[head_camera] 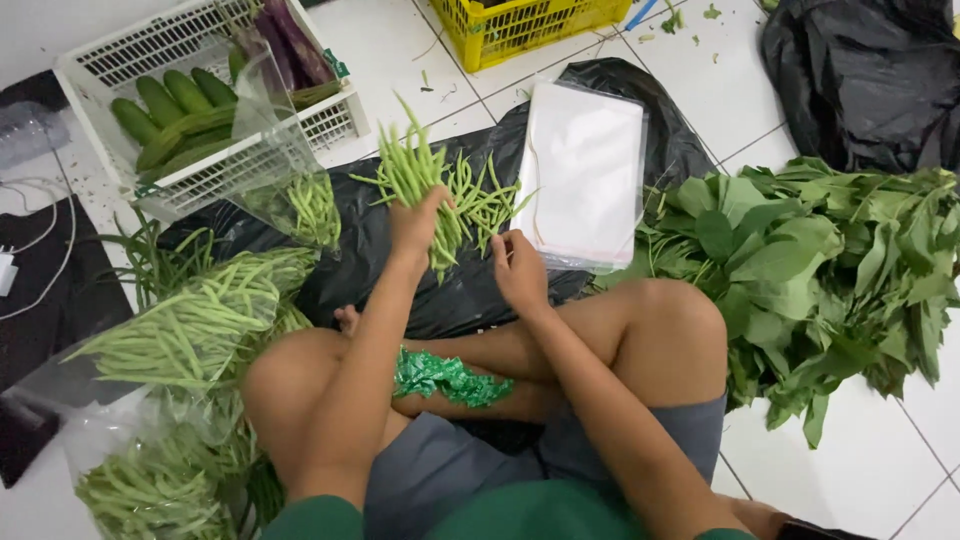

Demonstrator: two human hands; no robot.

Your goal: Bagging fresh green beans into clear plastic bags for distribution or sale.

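Gathering a bunch of beans in the closed left hand above the black sheet; right hand, loosely curled, touches nearby loose beans; bagging likely next.

The left hand hid the middle of the green bean bunch it gripped. At twelve o'clock, the yellow crate was cut off by the top edge. At eight o'clock, the bagged beans ran past the bottom edge. The right hand hid its fingertips among the loose beans.
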